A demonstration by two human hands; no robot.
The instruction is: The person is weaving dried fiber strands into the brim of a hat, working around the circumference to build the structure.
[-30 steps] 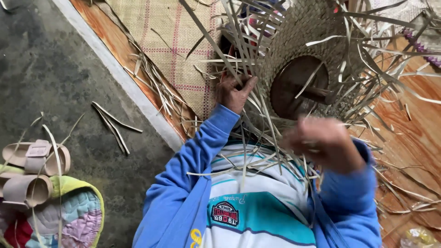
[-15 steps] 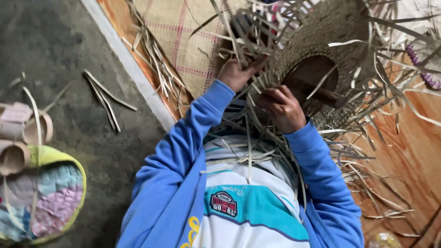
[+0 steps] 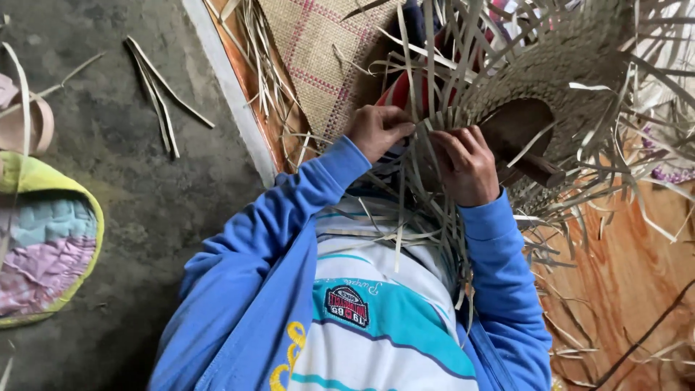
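Note:
A half-woven straw hat sits over a dark wooden form in front of me, with many loose pale strips hanging from its edge. My left hand pinches a bunch of these straw strips at the near rim. My right hand grips strips right beside it, fingers curled around them. Both arms are in blue sleeves. The strips fall over my striped shirt and hide part of both hands.
A woven checked mat lies on the wooden floor beyond my left hand. Loose strips lie on the grey concrete at left. A quilted cushion with a yellow rim and rolled strip coils sit far left.
My right hand has come up from near my chest to the hat's rim, beside my left hand. Both hands now hold strips close together. The view has shifted slightly.

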